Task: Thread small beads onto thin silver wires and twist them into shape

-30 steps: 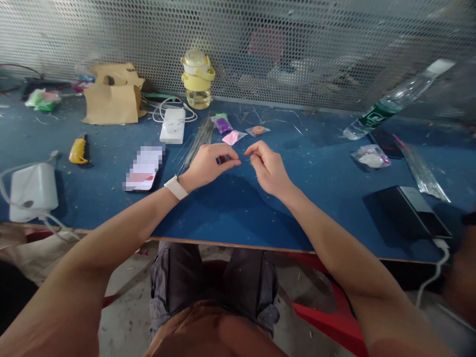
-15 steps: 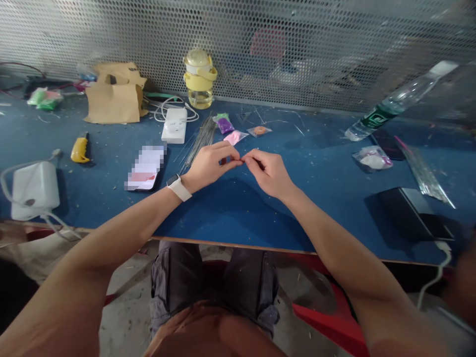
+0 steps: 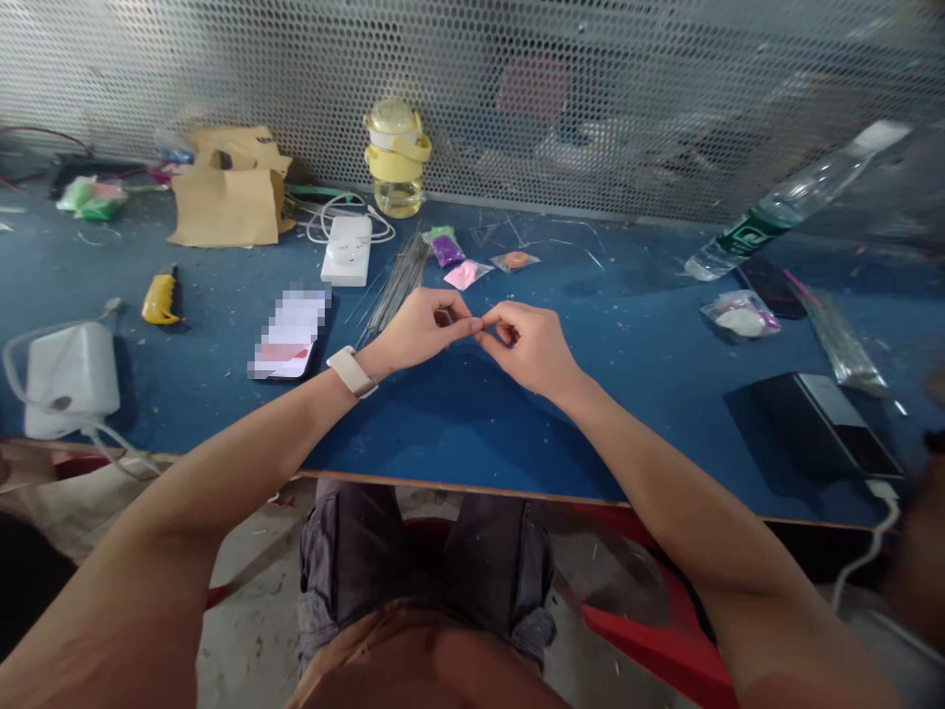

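Observation:
Above the middle of the blue table [image 3: 458, 423], my left hand [image 3: 424, 330] and my right hand [image 3: 532, 345] meet at the fingertips. Both are closed in a pinch, thumb against fingers. Whatever sits between the tips is too small to make out. A pale watch strap [image 3: 352, 372] circles my left wrist. Just behind my left hand lies a bundle of thin grey wires [image 3: 403, 281]. Beyond the fingers are small bags, one with pink stuff [image 3: 467, 274], one purple [image 3: 447, 248] and one orange [image 3: 515, 260].
Left of my hands lie a phone [image 3: 290, 335], a white power bank [image 3: 346, 251] and a yellow cutter [image 3: 160, 298]. A yellow-lidded bottle [image 3: 399, 162] stands by the mesh panel [image 3: 295, 79]. At right are a leaning water bottle [image 3: 783, 212], a white bag [image 3: 740, 315] and a black box [image 3: 819, 423].
My left wrist has rolled, so the strap shows instead of the watch face. The fingers of both hands have shifted slightly while staying together at the tips.

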`<control>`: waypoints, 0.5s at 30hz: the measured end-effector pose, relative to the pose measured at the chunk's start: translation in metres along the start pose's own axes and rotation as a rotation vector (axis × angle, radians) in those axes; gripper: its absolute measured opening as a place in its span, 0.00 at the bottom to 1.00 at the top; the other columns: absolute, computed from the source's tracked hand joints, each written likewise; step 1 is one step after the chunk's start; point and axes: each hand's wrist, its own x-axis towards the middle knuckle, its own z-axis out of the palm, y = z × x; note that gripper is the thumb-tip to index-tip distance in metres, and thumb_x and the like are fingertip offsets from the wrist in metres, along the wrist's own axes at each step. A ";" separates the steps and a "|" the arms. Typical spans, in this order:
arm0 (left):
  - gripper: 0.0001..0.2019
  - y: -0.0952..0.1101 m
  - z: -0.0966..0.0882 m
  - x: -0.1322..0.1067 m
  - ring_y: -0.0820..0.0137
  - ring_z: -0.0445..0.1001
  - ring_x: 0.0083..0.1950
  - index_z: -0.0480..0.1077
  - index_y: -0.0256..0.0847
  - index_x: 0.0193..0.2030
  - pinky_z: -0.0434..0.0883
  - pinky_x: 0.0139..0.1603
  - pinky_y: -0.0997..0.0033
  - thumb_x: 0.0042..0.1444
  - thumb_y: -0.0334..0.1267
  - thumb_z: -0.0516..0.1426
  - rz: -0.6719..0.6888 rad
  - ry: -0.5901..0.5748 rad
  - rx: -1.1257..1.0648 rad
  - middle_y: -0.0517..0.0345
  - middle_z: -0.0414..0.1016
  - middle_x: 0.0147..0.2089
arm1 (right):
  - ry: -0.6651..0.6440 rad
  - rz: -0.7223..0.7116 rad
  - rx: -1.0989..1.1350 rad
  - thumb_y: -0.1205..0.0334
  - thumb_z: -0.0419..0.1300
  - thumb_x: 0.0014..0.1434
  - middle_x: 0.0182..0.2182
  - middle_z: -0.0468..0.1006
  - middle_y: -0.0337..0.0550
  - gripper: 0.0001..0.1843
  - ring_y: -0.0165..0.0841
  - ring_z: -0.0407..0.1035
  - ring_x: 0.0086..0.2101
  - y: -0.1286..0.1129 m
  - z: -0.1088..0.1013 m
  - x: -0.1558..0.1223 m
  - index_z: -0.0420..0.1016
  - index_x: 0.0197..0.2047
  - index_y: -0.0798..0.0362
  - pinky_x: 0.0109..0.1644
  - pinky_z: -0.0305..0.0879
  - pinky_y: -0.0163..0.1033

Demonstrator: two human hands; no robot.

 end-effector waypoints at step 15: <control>0.07 -0.008 -0.001 0.000 0.73 0.75 0.34 0.80 0.40 0.36 0.68 0.37 0.71 0.67 0.36 0.70 0.162 0.034 0.260 0.59 0.81 0.33 | -0.004 0.069 -0.017 0.64 0.70 0.67 0.23 0.63 0.30 0.03 0.29 0.61 0.25 0.001 -0.002 0.001 0.82 0.39 0.51 0.36 0.55 0.40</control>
